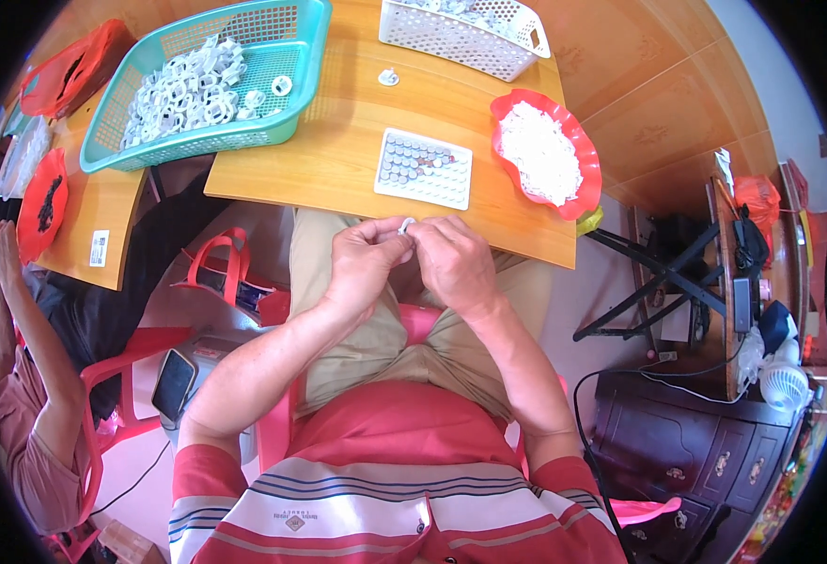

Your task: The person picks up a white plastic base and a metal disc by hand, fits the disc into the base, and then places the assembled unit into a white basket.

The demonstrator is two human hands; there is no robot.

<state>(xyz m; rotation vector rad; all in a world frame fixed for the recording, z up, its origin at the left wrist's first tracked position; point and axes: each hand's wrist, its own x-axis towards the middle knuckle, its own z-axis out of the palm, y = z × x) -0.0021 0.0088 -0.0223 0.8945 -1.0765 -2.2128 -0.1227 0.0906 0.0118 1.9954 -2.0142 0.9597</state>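
My left hand [365, 261] and my right hand [455, 265] meet just off the table's front edge, above my lap. Pinched between their fingertips is a small white plastic part [405, 226], largely covered by the fingers. Right behind the hands lies a white tray [449, 195] with rows of small round silvery pieces and a few brownish ones. To its right, a red scalloped dish [586, 180] is heaped with small white pieces [538, 155]. One loose white part [388, 77] sits on the table farther back.
A green basket [293, 113] of white ring-shaped parts [188, 89] stands at the back left of the wooden table [338, 141]. At the back is a white perforated basket [460, 47]. Another person's arms [47, 376] are at far left, near a red dish [33, 226] of dark pieces.
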